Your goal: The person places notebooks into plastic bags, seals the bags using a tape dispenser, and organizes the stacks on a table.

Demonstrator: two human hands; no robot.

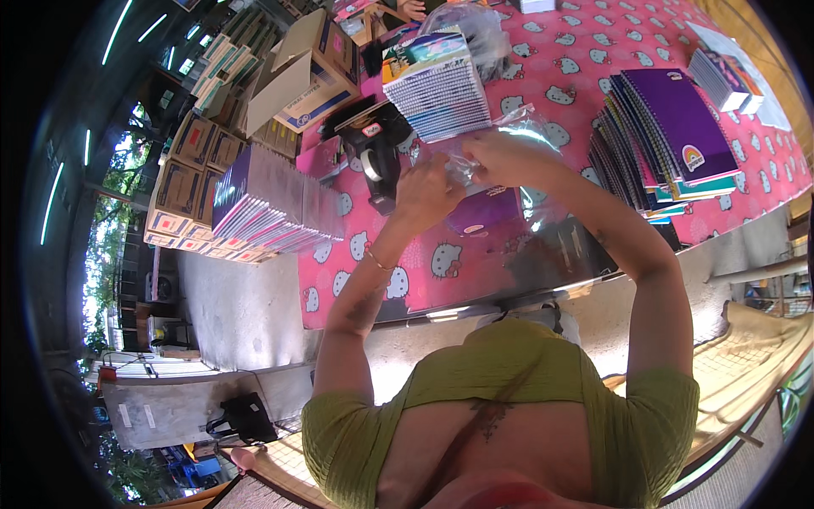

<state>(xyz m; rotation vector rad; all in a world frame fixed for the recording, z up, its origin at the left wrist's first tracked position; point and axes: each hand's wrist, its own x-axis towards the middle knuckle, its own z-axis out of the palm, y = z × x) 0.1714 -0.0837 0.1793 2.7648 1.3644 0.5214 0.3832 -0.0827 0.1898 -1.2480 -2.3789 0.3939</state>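
Note:
A purple spiral notebook (485, 215) lies on the table in front of me, partly under clear plastic. My left hand (429, 192) is closed, its fingertips at the edge of a clear plastic bag (530, 131). Close by on the right, my right hand (498, 159) pinches the same plastic, fingers bent downward. Both hands hide part of the bag's edge, and I cannot tell whether the notebook is fully inside. Just left of my left hand stands a black tape dispenser (379, 174) with a roll of tape on it.
Beyond my hands rises a tall stack of spiral notebooks (439, 89). More purple notebooks (678, 127) are piled at right, another stack (271, 199) at the table's left edge. Cardboard boxes (318, 76) stand farther left. A pink patterned cloth (420, 263) covers the table. Another person's hand (412, 8) shows far off.

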